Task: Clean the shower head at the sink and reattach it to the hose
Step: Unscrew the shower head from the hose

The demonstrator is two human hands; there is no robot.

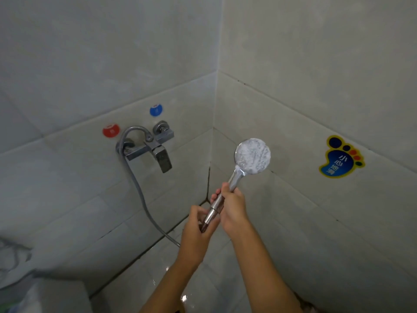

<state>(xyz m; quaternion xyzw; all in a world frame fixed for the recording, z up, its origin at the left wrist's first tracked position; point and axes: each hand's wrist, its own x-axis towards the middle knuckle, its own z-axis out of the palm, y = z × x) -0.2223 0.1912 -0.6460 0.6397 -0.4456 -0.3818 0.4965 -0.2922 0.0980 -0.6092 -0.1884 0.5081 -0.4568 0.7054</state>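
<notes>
The chrome shower head (252, 156) points its round white spray face up toward me in the tiled corner. My right hand (232, 205) grips its handle just below the head. My left hand (198, 224) is closed around the metal nut (211, 214) at the end of the grey hose (141, 195), right where it meets the bottom of the handle. The hose loops down from the wall mixer tap (150, 146) and runs along the wall to my left hand.
Red (111, 131) and blue (156, 110) round stickers mark the wall above the tap. A blue foot-shaped sticker (340, 158) is on the right wall. A white object with a bag (33, 292) sits at the lower left. The floor tiles look wet.
</notes>
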